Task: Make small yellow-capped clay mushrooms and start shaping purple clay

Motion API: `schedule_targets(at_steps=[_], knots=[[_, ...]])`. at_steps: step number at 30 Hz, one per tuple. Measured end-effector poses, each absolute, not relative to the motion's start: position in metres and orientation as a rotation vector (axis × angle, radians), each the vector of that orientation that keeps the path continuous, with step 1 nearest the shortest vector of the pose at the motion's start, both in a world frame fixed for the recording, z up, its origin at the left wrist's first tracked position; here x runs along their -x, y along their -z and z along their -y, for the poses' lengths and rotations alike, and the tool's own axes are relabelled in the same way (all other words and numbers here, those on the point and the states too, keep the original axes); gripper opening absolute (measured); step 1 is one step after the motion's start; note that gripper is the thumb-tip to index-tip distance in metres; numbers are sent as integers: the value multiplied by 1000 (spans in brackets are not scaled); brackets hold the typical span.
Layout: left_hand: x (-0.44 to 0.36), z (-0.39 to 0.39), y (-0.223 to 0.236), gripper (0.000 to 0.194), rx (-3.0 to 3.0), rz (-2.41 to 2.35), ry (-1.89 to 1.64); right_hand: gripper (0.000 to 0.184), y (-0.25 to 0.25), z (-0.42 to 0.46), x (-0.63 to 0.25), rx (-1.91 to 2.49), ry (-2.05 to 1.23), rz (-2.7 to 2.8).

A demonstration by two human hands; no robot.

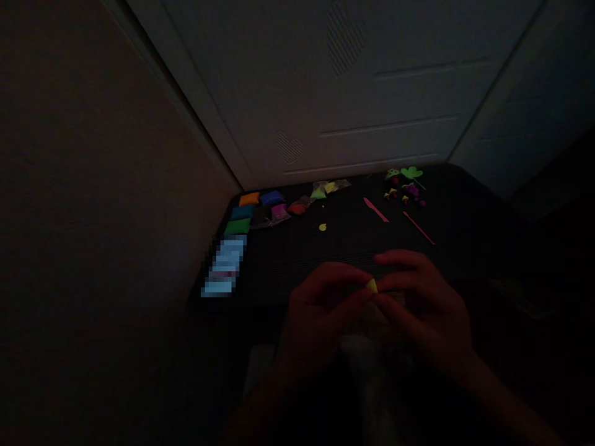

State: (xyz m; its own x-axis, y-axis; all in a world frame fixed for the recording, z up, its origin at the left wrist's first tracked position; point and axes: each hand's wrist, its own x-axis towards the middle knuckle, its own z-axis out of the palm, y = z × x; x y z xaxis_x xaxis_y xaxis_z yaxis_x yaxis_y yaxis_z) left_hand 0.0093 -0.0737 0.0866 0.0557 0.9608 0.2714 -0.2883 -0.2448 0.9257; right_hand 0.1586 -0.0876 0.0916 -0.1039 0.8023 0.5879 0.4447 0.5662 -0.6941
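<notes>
The room is very dark. My left hand (320, 310) and my right hand (418, 297) meet low in the middle of the view, above a dark table (353, 248). Both pinch a small yellow piece of clay (371, 285) between their fingertips. A second small yellow blob (322, 227) lies on the table farther back.
Several coloured clay bags (260, 207) lie at the table's back left, beside a blurred lit rectangle (224, 266). Two thin pink tools (375, 210) (418, 227) and small clay figures (404, 184) sit at the back right. A white door (353, 93) stands behind, a wall at the left.
</notes>
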Motion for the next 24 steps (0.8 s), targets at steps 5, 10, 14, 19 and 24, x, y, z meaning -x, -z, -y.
schedule_targets(at_steps=[5,10,14,19,24], knots=[[-9,74,-84,21,-1011,-694,-1362,18,-90,87,-159,1009,-392,1738],[-11,72,-82,24,-920,-652,-1320,24,-87,85,-160,988,-232,1807],[-11,75,-86,21,-1070,-823,-1376,26,-88,85,-160,1003,-230,1814],[-10,80,-91,20,-1404,-1036,-1473,20,-89,85,-157,1044,-340,1742],[-11,81,-91,19,-1553,-1096,-1511,20,-89,86,-156,1050,-394,1709]])
